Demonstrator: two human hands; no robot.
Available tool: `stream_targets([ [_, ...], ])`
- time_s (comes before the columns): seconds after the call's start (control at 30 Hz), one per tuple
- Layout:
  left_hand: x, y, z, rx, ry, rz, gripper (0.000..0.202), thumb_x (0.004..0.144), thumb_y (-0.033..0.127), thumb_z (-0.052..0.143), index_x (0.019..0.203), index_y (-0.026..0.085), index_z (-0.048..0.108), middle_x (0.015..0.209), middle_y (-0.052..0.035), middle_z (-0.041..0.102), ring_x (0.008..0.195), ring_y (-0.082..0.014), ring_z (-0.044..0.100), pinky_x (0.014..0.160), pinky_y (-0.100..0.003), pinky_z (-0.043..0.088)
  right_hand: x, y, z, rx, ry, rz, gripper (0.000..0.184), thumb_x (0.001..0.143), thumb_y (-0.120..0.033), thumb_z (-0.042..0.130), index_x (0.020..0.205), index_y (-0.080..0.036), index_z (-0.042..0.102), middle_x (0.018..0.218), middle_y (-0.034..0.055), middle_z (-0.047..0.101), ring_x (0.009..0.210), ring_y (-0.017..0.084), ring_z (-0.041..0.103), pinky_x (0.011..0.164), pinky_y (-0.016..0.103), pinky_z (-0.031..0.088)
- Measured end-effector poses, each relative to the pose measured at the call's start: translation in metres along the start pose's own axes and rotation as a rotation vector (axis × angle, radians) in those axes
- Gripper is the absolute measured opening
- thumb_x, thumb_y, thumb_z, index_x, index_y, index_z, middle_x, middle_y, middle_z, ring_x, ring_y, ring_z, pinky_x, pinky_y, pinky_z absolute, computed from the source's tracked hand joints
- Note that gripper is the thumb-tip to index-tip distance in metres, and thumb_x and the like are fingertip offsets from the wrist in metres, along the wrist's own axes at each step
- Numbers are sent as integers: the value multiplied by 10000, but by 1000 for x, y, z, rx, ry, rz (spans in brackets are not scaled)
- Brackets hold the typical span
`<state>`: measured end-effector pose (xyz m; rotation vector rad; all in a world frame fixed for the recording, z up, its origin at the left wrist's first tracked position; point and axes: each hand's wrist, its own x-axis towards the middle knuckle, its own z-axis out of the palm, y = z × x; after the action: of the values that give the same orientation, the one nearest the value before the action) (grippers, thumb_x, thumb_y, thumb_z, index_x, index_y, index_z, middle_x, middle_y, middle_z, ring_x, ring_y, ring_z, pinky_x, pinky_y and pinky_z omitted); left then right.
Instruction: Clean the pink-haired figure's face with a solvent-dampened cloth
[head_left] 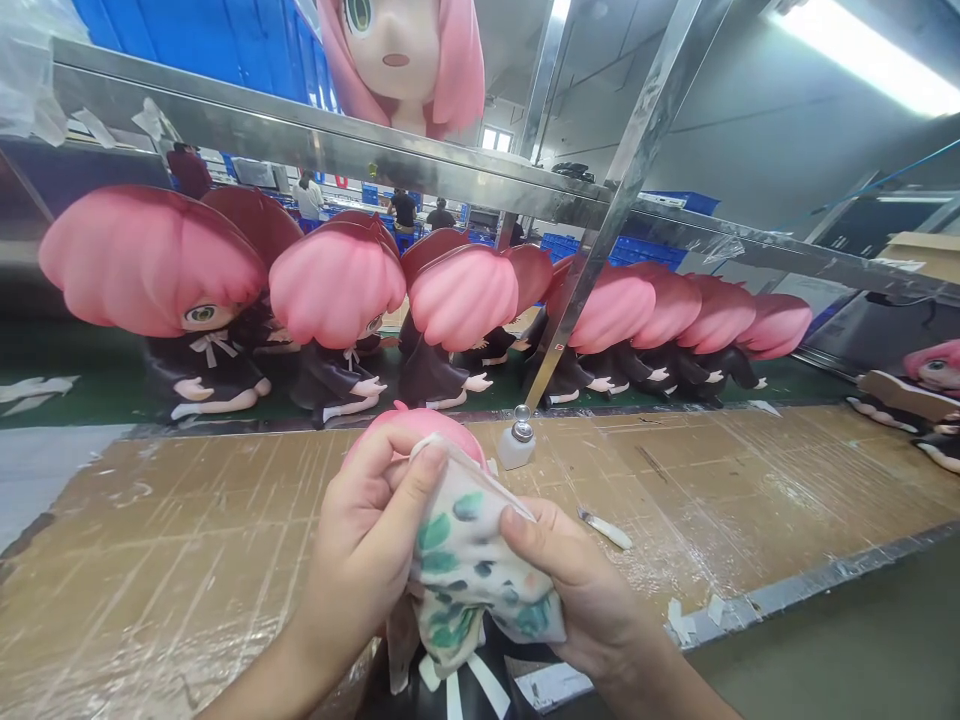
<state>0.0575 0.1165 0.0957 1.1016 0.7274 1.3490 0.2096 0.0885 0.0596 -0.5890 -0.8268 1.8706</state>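
— Factory floor, long line; that tabletop [187,560] is cardboard under tape, scuffed all over. What's this person at?

— Wiping a doll [420,428], I'd say. The left hand [367,540] is curled over its pink head, thumb pressing a corner of the cloth [469,570] against it. The right hand [581,585] pinches the other end of the cloth between thumb and fingers. Both are closed on it, neither spread.

— Where does the doll sit?

— Low against the person, at the near edge of the tabletop, mostly hidden by the cloth. Only the top of the head and a bit of dark dress with white ribbon show below.

— So mid-wipe?

— That's my reading. The next move likely calls for turning the head under the cloth while the left hand keeps it steady; the face can't be seen from here.

— Anything close by?

— A small white bottle [517,445] with a metal cap stands just beyond the doll, and a thin tool [604,527] lies near the right hand. Either could get knocked if the cloth swings wide.

— And further out?

— A slanted steel post [600,250] comes down behind the bottle. Past it, a row of finished dolls [337,310] lies along the green belt [90,385], under a steel shelf [300,140]. People work far off in the background.
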Motion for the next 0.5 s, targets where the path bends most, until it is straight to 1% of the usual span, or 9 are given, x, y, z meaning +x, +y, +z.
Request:
stream_targets([
  [0.07, -1, 3, 2, 3, 48, -13, 200, 870, 334, 709, 794, 177, 611, 599, 48, 626, 500, -39, 548, 478, -64, 421, -2, 1, 0, -8, -8, 6, 403, 865, -403, 714, 1119, -90, 728, 871, 118, 745, 707, 143, 687, 745, 239, 527],
  [0.1, -2, 3, 2, 10, 51, -21, 205, 869, 338, 708, 795, 177, 605, 599, 47, 628, 499, -41, 543, 473, -67, 421, -3, 2, 0, -6, -10, 2, 408, 866, -417, 711, 1117, -95, 729, 886, 119, 746, 724, 152, 688, 758, 254, 526],
  [0.23, 0, -4, -1, 48, 7, -62, 261, 878, 421, 689, 815, 196, 574, 615, 39, 631, 502, -76, 531, 457, -123, 436, -9, 6, 10, 61, -5, -43, 450, 866, -472, 702, 1204, -175, 699, 1022, 89, 734, 892, 174, 677, 847, 292, 512],
  [0.3, 0, -12, -3, 150, -16, -28, 258, 907, 447, 641, 849, 204, 575, 648, 32, 616, 545, -99, 546, 491, -161, 456, -10, 8, 17, 112, 15, -74, 446, 842, -516, 713, 1176, -221, 711, 1021, 63, 721, 936, 185, 654, 896, 319, 504],
  [0.33, 0, -17, -4, 252, -22, 39, 231, 931, 425, 609, 862, 206, 580, 658, 31, 601, 564, -106, 548, 509, -174, 455, -9, 10, 21, 131, 36, -101, 419, 827, -535, 720, 1123, -237, 729, 990, 54, 714, 932, 191, 643, 913, 336, 501],
  [0.4, -1, -27, -6, 522, -62, 298, 119, 947, 295, 569, 869, 207, 593, 669, 29, 584, 578, -109, 536, 537, -194, 430, -8, 14, 27, 144, 110, -183, 365, 810, -558, 723, 1019, -258, 745, 932, 48, 697, 921, 207, 629, 933, 374, 498],
  [0.43, -2, -32, -6, 639, -104, 448, 84, 920, 220, 575, 839, 205, 597, 653, 32, 573, 557, -105, 513, 534, -205, 402, -6, 17, 30, 134, 158, -231, 360, 805, -567, 723, 998, -264, 743, 922, 52, 692, 929, 219, 625, 941, 395, 496],
  [0.47, -2, -36, -6, 701, -137, 551, 89, 869, 164, 604, 789, 203, 600, 627, 36, 562, 531, -101, 483, 526, -219, 371, -4, 20, 32, 110, 210, -286, 368, 802, -577, 720, 1002, -268, 738, 929, 57, 691, 946, 231, 622, 945, 412, 494],
  [0.5, -2, -39, -5, 706, -159, 593, 112, 809, 135, 644, 727, 199, 602, 604, 34, 560, 516, -101, 464, 524, -235, 348, -2, 24, 33, 67, 261, -344, 382, 801, -584, 716, 1019, -271, 733, 948, 62, 691, 965, 243, 621, 946, 426, 493],
])
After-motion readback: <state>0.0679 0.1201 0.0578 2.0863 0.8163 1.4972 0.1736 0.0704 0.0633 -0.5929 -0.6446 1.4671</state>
